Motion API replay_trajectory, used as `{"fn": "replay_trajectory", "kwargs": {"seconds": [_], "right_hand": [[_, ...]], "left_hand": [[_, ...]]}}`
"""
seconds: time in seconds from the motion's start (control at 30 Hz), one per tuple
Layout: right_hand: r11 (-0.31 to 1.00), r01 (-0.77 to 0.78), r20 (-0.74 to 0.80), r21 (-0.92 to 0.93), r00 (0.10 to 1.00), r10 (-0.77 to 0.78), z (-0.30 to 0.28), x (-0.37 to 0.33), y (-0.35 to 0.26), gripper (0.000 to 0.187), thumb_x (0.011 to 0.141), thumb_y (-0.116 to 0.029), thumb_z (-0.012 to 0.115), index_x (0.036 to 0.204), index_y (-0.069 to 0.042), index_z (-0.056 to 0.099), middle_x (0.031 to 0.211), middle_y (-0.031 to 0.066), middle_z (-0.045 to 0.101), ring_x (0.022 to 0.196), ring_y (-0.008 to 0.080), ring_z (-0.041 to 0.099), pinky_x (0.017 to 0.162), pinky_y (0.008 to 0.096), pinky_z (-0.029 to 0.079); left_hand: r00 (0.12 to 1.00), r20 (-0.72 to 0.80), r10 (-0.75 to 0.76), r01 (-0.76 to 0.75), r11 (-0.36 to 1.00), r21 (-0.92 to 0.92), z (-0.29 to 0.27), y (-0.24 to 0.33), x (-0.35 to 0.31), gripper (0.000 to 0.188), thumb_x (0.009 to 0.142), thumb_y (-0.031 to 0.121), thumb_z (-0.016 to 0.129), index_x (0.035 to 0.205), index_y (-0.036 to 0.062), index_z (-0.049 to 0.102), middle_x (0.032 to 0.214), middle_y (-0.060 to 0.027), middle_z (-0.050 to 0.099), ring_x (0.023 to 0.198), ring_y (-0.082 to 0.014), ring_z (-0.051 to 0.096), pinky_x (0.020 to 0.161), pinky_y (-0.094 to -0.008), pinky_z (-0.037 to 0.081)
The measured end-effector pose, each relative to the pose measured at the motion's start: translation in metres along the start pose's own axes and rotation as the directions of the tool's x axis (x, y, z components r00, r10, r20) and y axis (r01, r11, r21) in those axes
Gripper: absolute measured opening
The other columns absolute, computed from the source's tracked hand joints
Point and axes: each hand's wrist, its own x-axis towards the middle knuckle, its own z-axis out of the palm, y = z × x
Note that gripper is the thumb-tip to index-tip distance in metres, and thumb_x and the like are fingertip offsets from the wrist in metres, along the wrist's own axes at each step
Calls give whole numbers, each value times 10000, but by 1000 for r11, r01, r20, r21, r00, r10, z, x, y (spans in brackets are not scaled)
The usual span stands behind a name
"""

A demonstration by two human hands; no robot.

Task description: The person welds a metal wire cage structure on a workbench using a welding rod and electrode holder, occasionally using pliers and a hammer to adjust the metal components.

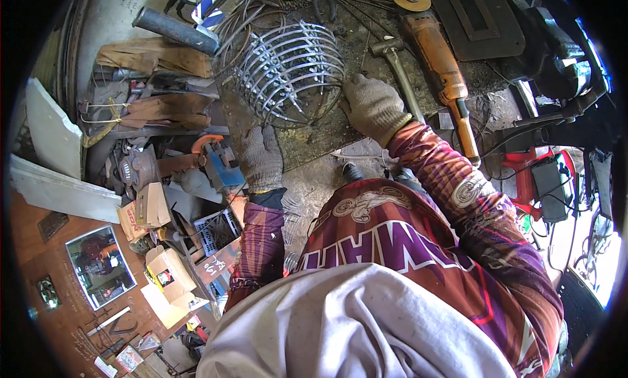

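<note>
The wire cage (290,70) lay on its side on the dirty metal table (366,25), just left of a hammer (398,67) and an orange grinder (439,64). The gloved right hand (373,106) pressed flat against its bottom ring, and the gloved left hand (263,157) rested open on the table below it, holding nothing. The cage looked light and stiff but pokey, so the round rings seemed the best place to grab.

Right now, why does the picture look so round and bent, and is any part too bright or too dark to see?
Head view: a fisheye lens bows straight edges toward a black rim; daylight washes out the lower right edge, while the upper right corner sinks into shadow. The gloved left hand, right hand and wire cage on the workbench are evenly lit and sharp.
</note>
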Motion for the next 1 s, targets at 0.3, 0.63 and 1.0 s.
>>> {"fn": "replay_trajectory", "kwargs": {"seconds": [0.3, 0.63, 1.0], "right_hand": [[999, -32, 10, -23, 999, 32, -3, -5, -2, 364, 982, -338, 632, 1172, -28, 658, 1145, 229, 666, 1051, 422, 687, 894, 515, 552], [994, -108, -46, 23, 993, 109, -19, -29, -15, 572, 959, -379, 656, 1400, -28, 558, 1191, 269, 645, 1090, 434, 672, 935, 517, 544], [992, 8, -144, 130, 990, 10, -49, -82, -14, 496, 922, -327, 725, 1339, -82, 619, 1119, 192, 672, 1016, 399, 688, 843, 495, 559]], "left_hand": [[974, 191, -124, 137, 989, -55, -5, 2, 2, 491, 1067, 444, 531, 1165, -1, 715, 1171, -246, 710, 1102, -460, 648, 985, -520, 494], [990, 104, -96, 103, 993, -64, -8, 3, -4, 368, 1029, 345, 631, 1194, 27, 713, 1167, -226, 718, 1088, -430, 674, 942, -481, 530], [995, -56, -87, 62, 934, -351, -3, 2, -10, 283, 998, 154, 673, 1250, 27, 678, 1187, -205, 715, 1102, -376, 687, 965, -417, 527]]}}
